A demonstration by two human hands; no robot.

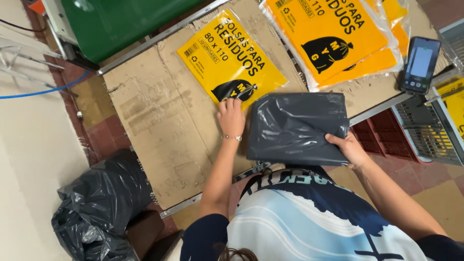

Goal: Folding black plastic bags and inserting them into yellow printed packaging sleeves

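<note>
Risk first: your right hand only pinches the near right corner of the folded grey bag stack, and that corner sits past the tabletop edge. The plastic looks slick, so I'd judge the folds can slide apart or the stack can droop off the edge if that pinch loosens

Second risk: your left hand lies flat with its fingers spread, fingertips on the lower edge of the yellow label sheet, gripping nothing. The sheet is loose on cardboard and could skid or crease under a push

Position: the grey stack lies between your hands, its left edge just beside the left wrist, its right near corner inside the right hand's grip. The yellow sheet touches the stack's top left corner, or is slightly tucked under it; I can't tell which

Also nearby: a pile of orange packs is at the far right, a phone is at the tabletop's right edge, and a full black bag sits on the floor to your left
</note>
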